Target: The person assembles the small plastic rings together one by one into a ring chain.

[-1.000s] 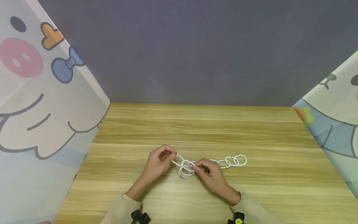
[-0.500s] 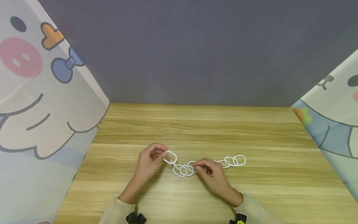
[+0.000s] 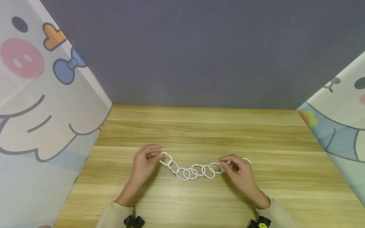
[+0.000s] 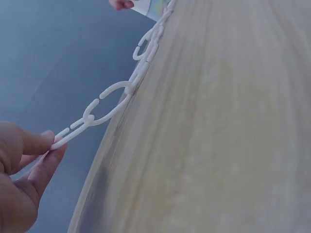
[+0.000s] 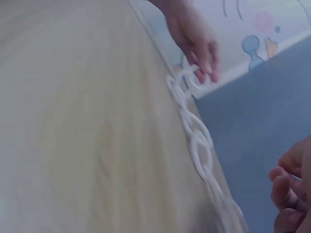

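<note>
A chain of white plastic links runs across the wooden table between my hands. Small gaps show in some links in the left wrist view. Thumb and fingers of my left hand pinch the leftmost link, raised off the wood. From there the chain slopes down to the table. My right hand hovers above the chain's right part, fingers loosely bent. Nothing sits between its fingers in the right wrist view, where the chain lies apart from them. In the head view this hand hides some links; the end link peeks out beyond it.
A dark grey panel rises behind the table's far edge. Printed cartoon panels stand at the left and at the right. Both of my sleeves carry black wrist devices.
My left hand has moved left with the end link, straightening the bunched links into a row. My right hand has come off the middle links and shifted right along the chain.
</note>
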The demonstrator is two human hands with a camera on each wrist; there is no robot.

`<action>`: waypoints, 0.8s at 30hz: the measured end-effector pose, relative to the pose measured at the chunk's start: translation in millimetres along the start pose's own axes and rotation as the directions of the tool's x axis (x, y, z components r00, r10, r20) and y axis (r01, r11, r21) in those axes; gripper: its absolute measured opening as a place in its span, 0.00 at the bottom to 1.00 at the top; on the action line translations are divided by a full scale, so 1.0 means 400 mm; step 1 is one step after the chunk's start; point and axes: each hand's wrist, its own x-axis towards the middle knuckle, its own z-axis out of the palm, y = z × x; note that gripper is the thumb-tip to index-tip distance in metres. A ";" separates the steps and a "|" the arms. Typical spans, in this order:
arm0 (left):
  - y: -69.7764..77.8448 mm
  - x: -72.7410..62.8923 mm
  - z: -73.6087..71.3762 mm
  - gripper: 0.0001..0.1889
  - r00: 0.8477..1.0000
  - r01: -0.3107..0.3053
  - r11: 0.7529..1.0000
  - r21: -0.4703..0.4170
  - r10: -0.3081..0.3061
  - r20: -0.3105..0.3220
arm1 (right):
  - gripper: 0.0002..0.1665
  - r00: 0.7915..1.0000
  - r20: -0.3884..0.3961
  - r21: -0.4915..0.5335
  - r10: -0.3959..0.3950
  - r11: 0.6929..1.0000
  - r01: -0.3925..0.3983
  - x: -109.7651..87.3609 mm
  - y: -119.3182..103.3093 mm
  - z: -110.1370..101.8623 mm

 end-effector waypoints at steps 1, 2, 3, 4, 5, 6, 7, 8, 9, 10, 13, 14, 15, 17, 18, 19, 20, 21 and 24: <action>-0.003 0.001 -0.003 0.16 1.000 0.008 1.000 0.007 -0.008 -0.008 | 0.20 1.000 -0.012 -0.012 0.009 1.000 -0.009 0.002 0.004 -0.013; -0.005 0.001 -0.005 0.16 1.000 0.015 1.000 0.012 -0.015 -0.016 | 0.20 1.000 -0.025 -0.023 0.017 1.000 -0.017 0.002 0.010 -0.024; -0.007 0.002 -0.007 0.16 0.999 0.022 1.000 0.017 -0.022 -0.023 | 0.20 0.999 -0.037 -0.036 0.025 0.999 -0.026 0.002 0.016 -0.035; -0.010 0.002 -0.009 0.15 0.999 0.029 0.999 0.021 -0.028 -0.029 | 0.20 0.998 -0.049 -0.050 0.033 0.998 -0.035 0.002 0.022 -0.046; -0.013 0.003 -0.012 0.15 0.999 0.036 0.999 0.031 -0.035 -0.035 | 0.20 0.997 -0.059 -0.062 0.039 0.997 -0.042 0.001 0.029 -0.056; -0.016 0.003 -0.014 0.14 0.999 0.039 0.999 0.036 -0.038 -0.039 | 0.20 0.997 -0.068 -0.077 0.045 0.996 -0.050 0.000 0.037 -0.066; -0.019 0.002 -0.016 0.14 0.998 0.040 0.998 0.044 -0.038 -0.042 | 0.20 0.996 -0.075 -0.092 0.051 0.994 -0.058 -0.002 0.045 -0.075; -0.022 0.002 -0.019 0.14 0.998 0.042 0.998 0.056 -0.040 -0.045 | 0.21 0.995 -0.080 -0.112 0.055 0.992 -0.064 -0.004 0.053 -0.084; -0.025 0.002 -0.021 0.13 0.998 0.039 0.997 0.070 -0.036 -0.045 | 0.21 0.995 -0.082 -0.131 0.057 0.989 -0.068 -0.006 0.060 -0.093; -0.028 0.002 -0.023 0.13 0.999 0.035 0.996 0.083 -0.031 -0.043 | 0.21 0.995 -0.081 -0.151 0.059 0.986 -0.071 -0.008 0.068 -0.101; -0.034 0.002 -0.029 0.13 0.999 0.013 0.992 0.128 -0.009 -0.032 | 0.21 0.995 -0.068 -0.212 0.077 0.973 -0.090 -0.015 0.088 -0.124; -0.036 0.003 -0.030 0.13 1.000 0.005 0.988 0.151 -0.001 -0.027 | 0.21 0.995 -0.061 -0.231 0.084 0.968 -0.096 -0.017 0.093 -0.132; -0.038 0.002 -0.032 0.13 1.000 -0.006 0.985 0.173 0.010 -0.021 | 0.20 0.994 -0.054 -0.253 0.091 0.962 -0.102 -0.019 0.099 -0.139; -0.040 0.001 -0.034 0.14 0.999 -0.029 0.976 0.216 0.031 -0.008 | 0.19 0.993 -0.043 -0.300 0.110 0.947 -0.118 -0.021 0.107 -0.152; -0.041 0.000 -0.035 0.14 0.999 -0.040 0.970 0.240 0.041 0.000 | 0.19 0.992 -0.038 -0.323 0.119 0.938 -0.125 -0.022 0.111 -0.158; -0.042 0.000 -0.036 0.14 0.999 -0.052 0.963 0.265 0.052 0.006 | 0.18 0.991 -0.035 -0.347 0.130 0.928 -0.134 -0.023 0.114 -0.164; -0.043 0.000 -0.037 0.15 0.998 -0.066 0.955 0.290 0.065 0.013 | 0.17 0.989 -0.034 -0.364 0.144 0.920 -0.146 -0.023 0.117 -0.170; -0.044 -0.001 -0.038 0.14 0.997 -0.081 0.947 0.312 0.078 0.021 | 0.16 0.987 -0.032 -0.385 0.157 0.910 -0.157 -0.023 0.120 -0.175; -0.045 0.001 -0.042 0.14 0.994 -0.109 0.925 0.364 0.106 0.028 | 0.15 0.981 -0.029 -0.430 0.191 0.884 -0.185 -0.024 0.127 -0.185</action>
